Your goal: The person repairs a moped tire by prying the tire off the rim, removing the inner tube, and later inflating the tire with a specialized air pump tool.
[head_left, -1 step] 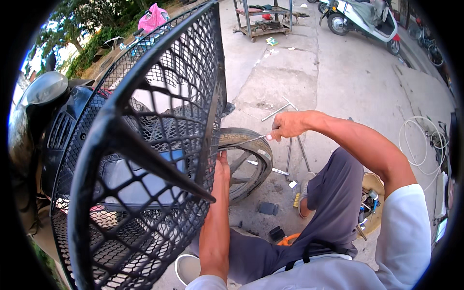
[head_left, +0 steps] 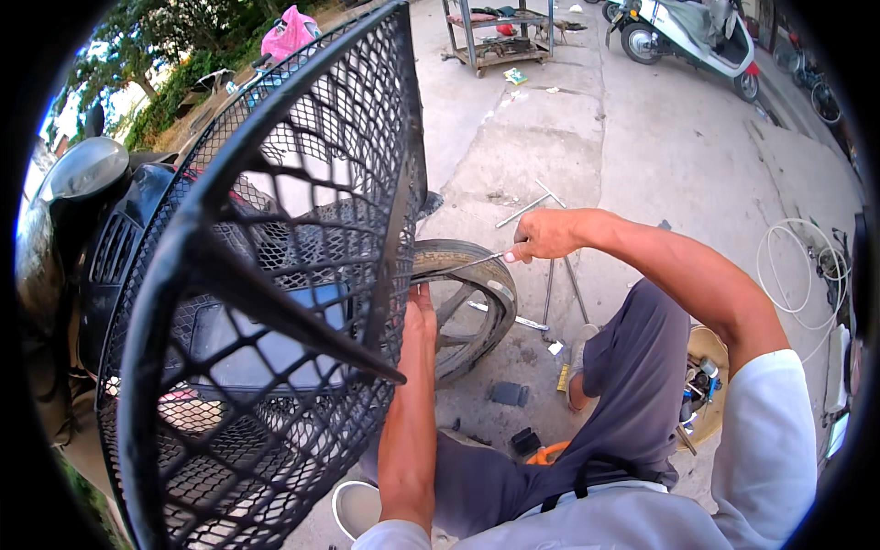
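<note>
While the black wire-mesh basket (head_left: pixel 266 275) fills the near left of the view and hides much of the scooter's black front body (head_left: pixel 101 266), the work sits just right of it at the front wheel's tyre (head_left: pixel 477 275), which stands on the concrete floor (head_left: pixel 642 147). Person crouches near right, grey trousers, white sleeve. Left hand (head_left: pixel 422 316) reaches in flat against the wheel beside the basket edge, fingers pressed on the tyre or rim; fingertips hidden behind the mesh, so cannot tell whether they curl around anything. Right hand (head_left: pixel 545 236) is closed around a slim metal tyre lever (head_left: pixel 477 262), its tip resting at the top of the tyre where the bead meets the rim. Judging from that, the step is prying the tyre at the rim: keep the tip shallow under the bead so no inner tube gets pinched, lever down in small bites, and let the left hand hold the wheel steady and pin the part already worked. Slip risk is the lever skating off toward the basket. Smaller stuff: cross-shaped wheel wrench (head_left: pixel 550 238) lies on the floor just past the right hand, a second flat metal bar (head_left: pixel 513 319) near the wheel's right side, small dark blocks (head_left: pixel 509 394) on the floor by the knee, coil of white tubing (head_left: pixel 797 275) far right, a white scooter (head_left: pixel 687 37) and a metal rack (head_left: pixel 500 37) at the far end.
</note>
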Demonstrator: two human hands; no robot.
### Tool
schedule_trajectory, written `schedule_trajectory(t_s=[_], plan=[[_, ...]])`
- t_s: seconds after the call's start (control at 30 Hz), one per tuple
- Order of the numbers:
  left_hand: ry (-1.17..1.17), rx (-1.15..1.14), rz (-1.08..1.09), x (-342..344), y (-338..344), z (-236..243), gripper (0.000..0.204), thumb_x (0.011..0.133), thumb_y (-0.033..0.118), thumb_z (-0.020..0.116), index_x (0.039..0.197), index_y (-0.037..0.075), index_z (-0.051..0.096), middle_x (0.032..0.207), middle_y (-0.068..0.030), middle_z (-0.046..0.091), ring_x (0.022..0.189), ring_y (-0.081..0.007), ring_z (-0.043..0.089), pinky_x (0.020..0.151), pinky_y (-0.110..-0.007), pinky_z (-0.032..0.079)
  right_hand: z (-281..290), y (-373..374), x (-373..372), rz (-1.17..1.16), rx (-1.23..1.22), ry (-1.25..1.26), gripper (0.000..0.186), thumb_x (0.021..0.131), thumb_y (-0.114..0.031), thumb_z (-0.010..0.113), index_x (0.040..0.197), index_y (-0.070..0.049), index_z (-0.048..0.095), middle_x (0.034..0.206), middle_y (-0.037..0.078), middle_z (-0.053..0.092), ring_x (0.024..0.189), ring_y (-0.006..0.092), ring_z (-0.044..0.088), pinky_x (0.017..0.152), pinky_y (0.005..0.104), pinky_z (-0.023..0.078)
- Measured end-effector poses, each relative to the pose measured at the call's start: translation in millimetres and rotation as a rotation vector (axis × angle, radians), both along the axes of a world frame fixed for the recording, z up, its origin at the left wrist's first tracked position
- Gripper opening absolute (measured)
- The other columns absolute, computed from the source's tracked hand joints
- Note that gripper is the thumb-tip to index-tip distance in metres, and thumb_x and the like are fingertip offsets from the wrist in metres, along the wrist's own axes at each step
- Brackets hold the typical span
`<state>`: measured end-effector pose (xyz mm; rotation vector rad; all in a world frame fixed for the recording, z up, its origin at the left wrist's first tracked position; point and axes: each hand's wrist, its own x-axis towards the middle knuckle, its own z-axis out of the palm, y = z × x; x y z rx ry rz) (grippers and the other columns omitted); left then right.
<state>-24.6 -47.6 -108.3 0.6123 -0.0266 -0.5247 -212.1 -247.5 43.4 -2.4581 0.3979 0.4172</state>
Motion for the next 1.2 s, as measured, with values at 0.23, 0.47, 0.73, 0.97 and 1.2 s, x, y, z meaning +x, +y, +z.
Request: schedule_trajectory(t_s=[0.23,0.47,0.73,0.97,1.2], plan=[[-0.148,-0.047,0.038,3,-1,4,0.044,0.089,0.031,0.067,0.124,0.006,0.054,0.122,-0.0054,0.060,0.112,-0.0209,0.056,0.101,-0.040,0.045,-9,4,-5,0.109,-0.282,-0.189,0.055,0.097,-0.048,0.046,0.086,0.002,0.068,0.077,0.024,0.064,0.078,0.0429,0.062,0.072,0.0487,0.050],[-0.066,0.016,0.132,9,-7,7,0.045,0.088,0.031,0.068,0.123,0.005,0.054,0.122,-0.0062,0.060,0.112,-0.0219,0.056,0.099,-0.041,0.047,-56,-25,2,0.195,-0.430,-0.396,0.055,0.097,-0.050,0.044,0.074,-0.003,0.063,0.064,0.020,0.060,0.070,0.0419,0.061,0.065,0.0491,0.049],[-0.087,0.033,0.067,7,5,4,0.051,0.088,0.035,0.066,0.126,0.006,0.052,0.127,-0.0063,0.058,0.117,-0.0227,0.054,0.101,-0.042,0.044,-155,-14,-22,-0.051,-0.325,-0.517,0.051,0.093,-0.055,0.047,0.088,-0.008,0.065,0.076,0.018,0.065,0.073,0.0393,0.063,0.065,0.0472,0.049],[-0.670,0.588,-0.298,5,19,-34,0.036,0.089,0.019,0.070,0.117,0.001,0.057,0.118,-0.0060,0.061,0.109,-0.0162,0.056,0.097,-0.034,0.043,-209,115,-75,-0.606,0.477,-0.440,0.033,0.093,-0.032,0.059,0.109,-0.004,0.063,0.079,0.011,0.065,0.073,0.0204,0.060,0.068,0.0344,0.048],[-0.457,0.438,-0.365,-18,-14,-26,0.030,0.082,0.017,0.077,0.104,0.002,0.062,0.099,-0.0039,0.065,0.092,-0.0147,0.061,0.085,-0.028,0.048,-247,180,-67,-0.874,0.888,-0.600,0.032,0.096,-0.028,0.057,0.110,0.000,0.059,0.075,0.004,0.061,0.071,0.0131,0.054,0.065,0.0309,0.044]])
